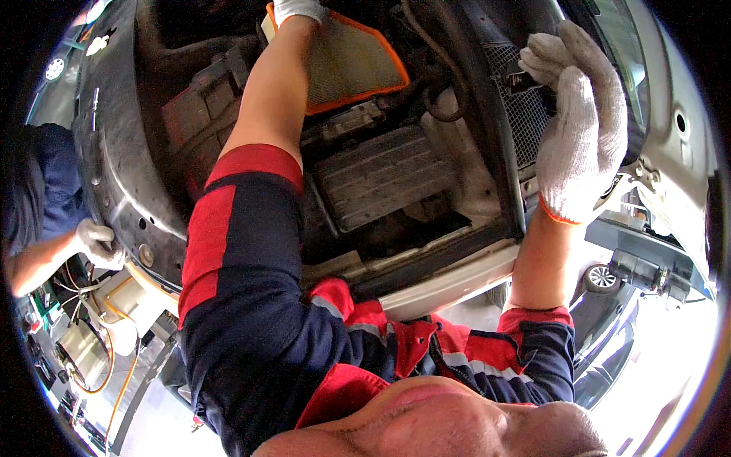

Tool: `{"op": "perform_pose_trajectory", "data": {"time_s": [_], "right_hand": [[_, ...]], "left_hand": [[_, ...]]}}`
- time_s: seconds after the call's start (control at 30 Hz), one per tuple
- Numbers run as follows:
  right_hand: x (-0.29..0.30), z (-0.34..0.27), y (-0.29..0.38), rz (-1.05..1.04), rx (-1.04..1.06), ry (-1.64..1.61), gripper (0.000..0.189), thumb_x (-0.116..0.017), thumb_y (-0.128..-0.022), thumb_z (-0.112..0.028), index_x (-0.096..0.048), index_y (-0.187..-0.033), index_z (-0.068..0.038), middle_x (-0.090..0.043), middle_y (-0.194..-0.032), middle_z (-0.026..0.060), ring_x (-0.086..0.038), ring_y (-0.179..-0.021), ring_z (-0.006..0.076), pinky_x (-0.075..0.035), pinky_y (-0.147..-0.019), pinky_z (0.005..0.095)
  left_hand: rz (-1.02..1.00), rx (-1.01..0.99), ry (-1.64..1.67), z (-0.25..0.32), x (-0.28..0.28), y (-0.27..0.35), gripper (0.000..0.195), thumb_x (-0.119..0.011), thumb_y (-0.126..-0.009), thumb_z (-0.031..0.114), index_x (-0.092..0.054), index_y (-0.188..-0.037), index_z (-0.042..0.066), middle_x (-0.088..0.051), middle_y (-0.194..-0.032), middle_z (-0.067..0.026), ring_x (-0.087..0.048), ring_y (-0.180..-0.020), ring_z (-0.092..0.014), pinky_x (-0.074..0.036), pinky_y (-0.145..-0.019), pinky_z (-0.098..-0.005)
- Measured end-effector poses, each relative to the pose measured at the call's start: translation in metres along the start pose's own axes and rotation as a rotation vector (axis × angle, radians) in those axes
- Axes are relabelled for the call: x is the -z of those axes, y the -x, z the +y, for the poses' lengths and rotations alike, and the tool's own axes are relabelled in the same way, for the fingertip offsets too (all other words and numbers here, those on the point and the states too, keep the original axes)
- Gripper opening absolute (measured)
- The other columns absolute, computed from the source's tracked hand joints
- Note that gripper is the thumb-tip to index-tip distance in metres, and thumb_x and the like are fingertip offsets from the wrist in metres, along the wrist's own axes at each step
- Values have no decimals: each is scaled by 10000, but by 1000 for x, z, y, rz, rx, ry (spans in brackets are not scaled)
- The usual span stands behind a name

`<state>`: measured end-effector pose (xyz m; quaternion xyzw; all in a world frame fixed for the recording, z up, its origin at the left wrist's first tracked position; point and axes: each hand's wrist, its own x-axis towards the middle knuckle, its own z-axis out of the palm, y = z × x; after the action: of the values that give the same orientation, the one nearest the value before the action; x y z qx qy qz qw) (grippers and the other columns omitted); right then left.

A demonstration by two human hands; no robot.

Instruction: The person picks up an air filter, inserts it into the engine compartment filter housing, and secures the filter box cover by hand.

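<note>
My left hand (pixel 298 8), in a white knit glove, grips the edge of a panel engine air filter (pixel 357 63) at the top of the view. Orange sealing rubber rims the filter's pale pleats, and the picture's edge cuts off part of the glove. The filter is over the engine bay of a car. On the other side, my right hand (pixel 577 131), gloved too, is raised beside the cowl mesh (pixel 517 114), with its fingers bent. A small dark part (pixel 519 83) shows by its fingertips; whether the hand holds it, I cannot tell.
A ribbed dark cover (pixel 388 171) and a hose (pixel 442 108) sit in the bay. The car's fender edge (pixel 451 283) runs before my body. Another person's gloved hand (pixel 100 244) rests at the front edge. The raised hood (pixel 679 120) stands at right; a dark car (pixel 602 325) is beyond.
</note>
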<state>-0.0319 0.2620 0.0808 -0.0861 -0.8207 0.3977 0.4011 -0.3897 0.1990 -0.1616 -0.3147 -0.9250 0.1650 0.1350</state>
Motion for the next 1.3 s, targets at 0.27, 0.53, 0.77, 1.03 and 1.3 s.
{"op": "perform_pose_trajectory", "data": {"time_s": [0.27,0.53,0.77,1.03,1.3], "right_hand": [[6,4,1,-28,62,30,396,-417,-1012,-113,-543,-1296,134,-685,-1128,239,-693,-987,281,-538,-941,365],[-2,2,4,-80,-14,39,392,-425,-1009,-88,-529,-1314,135,-670,-1158,238,-676,-1025,264,-521,-970,369],[8,5,7,-95,-59,-137,345,-540,-988,-23,-569,-1323,54,-687,-1141,141,-642,-1043,181,-492,-978,303],[10,10,5,-97,66,50,392,-399,-1013,-78,-530,-1314,137,-683,-1138,238,-683,-1016,266,-532,-953,358],[8,5,3,-84,37,123,408,-411,-1002,-97,-527,-1303,153,-682,-1128,243,-685,-995,274,-531,-951,371]], "left_hand": [[-167,-4,493,-10,81,15,325,-577,-899,324,-730,-1097,117,-729,-1125,-140,-696,-1068,-312,-532,-895,-461],[0,-41,627,-33,17,14,408,-581,-882,348,-668,-1228,150,-666,-1195,-160,-646,-1107,-356,-527,-911,-485],[-180,47,664,-18,62,12,477,-517,-915,493,-752,-1024,92,-738,-1043,-187,-709,-1000,-337,-555,-846,-455],[-271,-39,860,-34,27,-18,441,-520,-928,417,-713,-1186,116,-686,-1198,-206,-643,-1129,-393,-511,-926,-465],[-126,-76,423,-8,-2,17,505,-508,-927,412,-572,-1346,138,-579,-1310,-179,-519,-1238,-384,-413,-1026,-498]]}}
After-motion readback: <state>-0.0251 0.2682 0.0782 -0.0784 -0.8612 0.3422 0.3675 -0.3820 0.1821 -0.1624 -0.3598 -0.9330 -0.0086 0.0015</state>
